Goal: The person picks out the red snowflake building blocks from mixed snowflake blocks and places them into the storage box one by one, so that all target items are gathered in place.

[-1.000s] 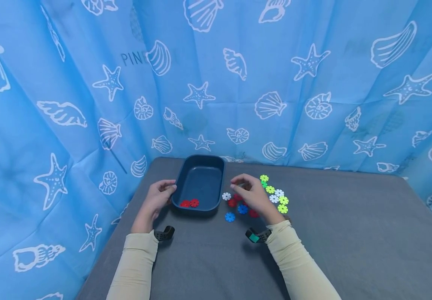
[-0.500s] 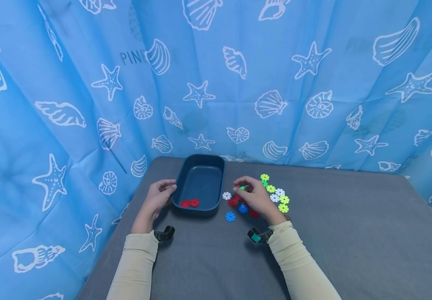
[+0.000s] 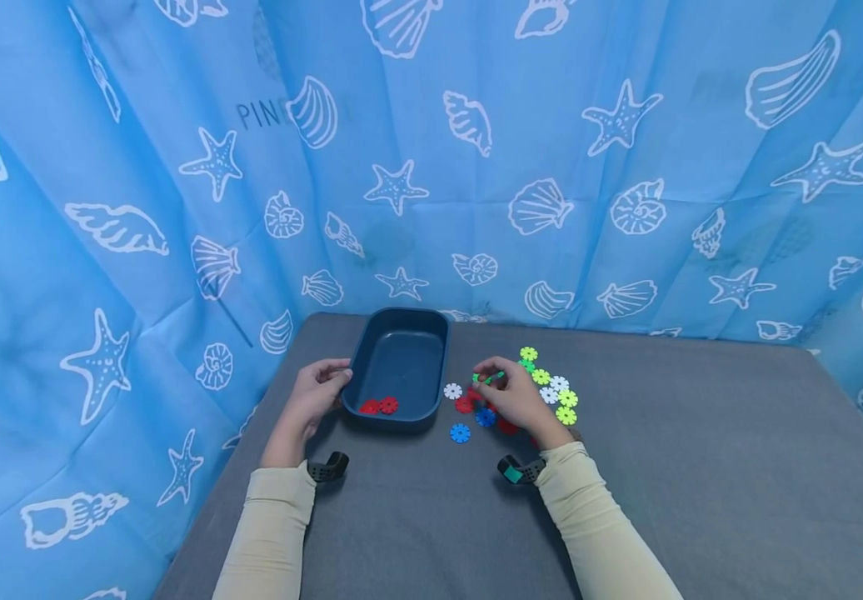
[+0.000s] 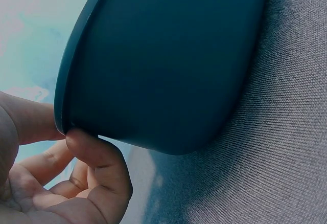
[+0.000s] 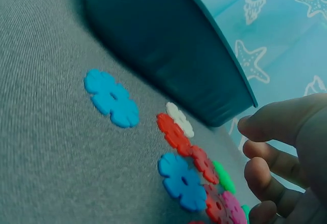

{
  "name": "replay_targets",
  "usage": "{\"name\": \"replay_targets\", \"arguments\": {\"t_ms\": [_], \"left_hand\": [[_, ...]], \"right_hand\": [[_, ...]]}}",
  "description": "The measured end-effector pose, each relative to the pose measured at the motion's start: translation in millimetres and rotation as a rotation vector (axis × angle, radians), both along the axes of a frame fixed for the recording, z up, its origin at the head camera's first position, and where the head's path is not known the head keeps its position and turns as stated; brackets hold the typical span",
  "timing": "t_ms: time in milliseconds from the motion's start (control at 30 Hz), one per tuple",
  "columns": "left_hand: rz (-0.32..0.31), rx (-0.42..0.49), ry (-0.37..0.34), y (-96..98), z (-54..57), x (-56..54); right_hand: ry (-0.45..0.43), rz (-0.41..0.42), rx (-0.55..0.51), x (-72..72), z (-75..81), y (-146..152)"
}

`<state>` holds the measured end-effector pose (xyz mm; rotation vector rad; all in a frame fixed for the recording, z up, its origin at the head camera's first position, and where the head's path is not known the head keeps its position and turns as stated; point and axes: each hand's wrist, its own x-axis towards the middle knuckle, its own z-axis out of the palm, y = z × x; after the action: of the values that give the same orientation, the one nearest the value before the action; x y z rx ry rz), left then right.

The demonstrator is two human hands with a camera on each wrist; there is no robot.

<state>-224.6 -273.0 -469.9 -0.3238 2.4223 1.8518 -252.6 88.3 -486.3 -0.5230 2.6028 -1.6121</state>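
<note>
My left hand (image 3: 311,404) pinches the left rim of a dark blue plastic tub (image 3: 401,362). In the left wrist view the thumb and a bent finger meet at that rim. Some red snowflake discs (image 3: 389,406) lie at the tub's near end. My right hand (image 3: 516,396) hovers over loose snowflake discs right of the tub, partly covering them. Its fingers are loosely bent, with a gap to the thumb and nothing between them in the right wrist view. Below the fingers lie a green disc (image 5: 224,177), a pink disc (image 5: 234,207), red discs (image 5: 173,134) and a blue disc (image 5: 182,181).
A white disc (image 3: 452,391) and another blue disc (image 3: 460,433) lie between the tub and my right hand. Several yellow discs (image 3: 566,415) and white discs (image 3: 548,396) spread beyond the hand. A grey cloth (image 3: 416,517) covers the table, and a blue shell-print curtain (image 3: 431,233) hangs behind.
My right hand has shifted slightly right, away from the tub, and green discs now show by its fingers. My left hand and the tub have stayed in place.
</note>
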Motion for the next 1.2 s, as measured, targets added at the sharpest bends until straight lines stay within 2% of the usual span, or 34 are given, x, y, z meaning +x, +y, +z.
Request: {"name": "replay_targets", "arguments": {"t_ms": [567,800,1200], "left_hand": [[0.003,0.003,0.000,1.0,-0.3,-0.2],[0.004,0.011,-0.011,0.6,0.1,-0.3],[0.001,0.011,-0.014,0.6,1.1,0.2]], "right_hand": [[0.004,-0.035,0.124,-2.8,-9.9,2],[0.005,-0.023,0.195,-2.8,-10.0,2],[0.026,-0.012,0.247,-4.5,-13.8,4]]}}
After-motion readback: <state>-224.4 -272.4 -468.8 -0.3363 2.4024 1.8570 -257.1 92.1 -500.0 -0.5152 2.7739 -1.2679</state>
